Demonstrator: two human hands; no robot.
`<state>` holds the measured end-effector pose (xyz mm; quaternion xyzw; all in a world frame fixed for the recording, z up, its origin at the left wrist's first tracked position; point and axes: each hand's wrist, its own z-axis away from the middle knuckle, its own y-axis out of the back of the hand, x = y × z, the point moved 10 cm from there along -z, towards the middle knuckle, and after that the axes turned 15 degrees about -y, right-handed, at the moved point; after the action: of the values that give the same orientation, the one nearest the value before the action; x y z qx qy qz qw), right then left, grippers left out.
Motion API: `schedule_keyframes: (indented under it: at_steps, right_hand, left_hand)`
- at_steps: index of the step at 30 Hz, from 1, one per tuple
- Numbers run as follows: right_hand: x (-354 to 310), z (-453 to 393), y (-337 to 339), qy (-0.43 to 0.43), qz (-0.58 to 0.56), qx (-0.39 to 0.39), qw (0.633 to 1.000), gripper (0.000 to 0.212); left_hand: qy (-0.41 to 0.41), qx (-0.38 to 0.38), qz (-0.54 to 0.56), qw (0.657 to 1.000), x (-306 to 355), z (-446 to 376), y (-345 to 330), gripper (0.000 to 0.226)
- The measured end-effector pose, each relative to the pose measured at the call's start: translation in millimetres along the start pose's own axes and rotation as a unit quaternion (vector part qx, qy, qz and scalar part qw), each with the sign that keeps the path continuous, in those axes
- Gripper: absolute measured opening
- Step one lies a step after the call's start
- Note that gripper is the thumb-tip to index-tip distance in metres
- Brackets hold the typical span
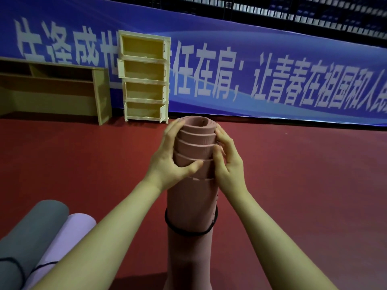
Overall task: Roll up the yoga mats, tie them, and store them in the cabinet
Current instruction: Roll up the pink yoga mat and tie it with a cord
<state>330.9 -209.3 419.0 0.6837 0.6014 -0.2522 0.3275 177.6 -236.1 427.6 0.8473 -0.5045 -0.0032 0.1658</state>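
A rolled pink yoga mat [191, 204] points away from me at the centre of the view. Its far end has slid out in stepped layers like a telescope. A black elastic band [189, 232] circles the roll lower down. My left hand [172, 159] grips the stepped end from the left, thumb across the front. My right hand [227, 159] holds the same end from the right, fingers curled against the layers. A cream cabinet [144, 77] with several open compartments stands against the far wall.
A grey rolled mat [27, 237] and a lilac rolled mat [69, 241], each with a black band, lie at the lower left on the red floor [303, 185]. A low wooden desk [56, 91] stands left of the cabinet. A blue banner [251, 65] lines the wall.
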Motion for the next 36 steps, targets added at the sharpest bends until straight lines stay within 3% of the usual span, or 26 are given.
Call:
schedule_keyframes:
  at_steps: [7,15,17,19,22,31,33,36]
  right_hand:
    - [-3.4,3.6,-15.0,0.009,0.006,-0.004,1.000,0.036]
    - [-40.1,-15.3,-29.4,0.052,0.101,-0.060,0.992,0.041]
    - [-41.4,-19.9,-37.3,0.044,0.087,-0.091,0.991,0.040]
    - [-36.9,-24.5,-39.4,0.019,0.064,-0.110,0.992,0.036]
    - [-37.6,-31.7,-32.3,0.016,0.062,-0.103,0.993,0.029]
    - [-83.5,-81.8,-19.9,0.064,-0.001,-0.027,0.998,0.036]
    - [-81.9,-87.6,-26.4,0.070,0.012,-0.041,0.997,0.040]
    - [-46.6,-72.5,-51.4,0.061,0.119,-0.105,0.985,0.046]
  left_hand:
    - [0.033,0.022,-0.012,0.999,-11.9,15.8,13.7,0.081]
    - [-0.005,-0.050,-0.121,0.991,4.5,-5.8,44.8,0.068]
    - [0.008,-0.059,-0.074,0.995,4.2,-5.7,34.1,0.070]
    - [0.058,-0.063,-0.011,0.996,-5.5,6.7,20.2,0.087]
    - [0.087,-0.042,0.035,0.995,-8.8,16.0,9.5,0.102]
    - [0.036,0.018,0.015,0.999,5.0,-58.8,43.0,0.096]
    - [0.021,-0.007,-0.011,1.000,0.4,-66.0,44.7,0.092]
    - [0.024,-0.090,-0.097,0.991,-21.5,-43.7,42.1,0.066]
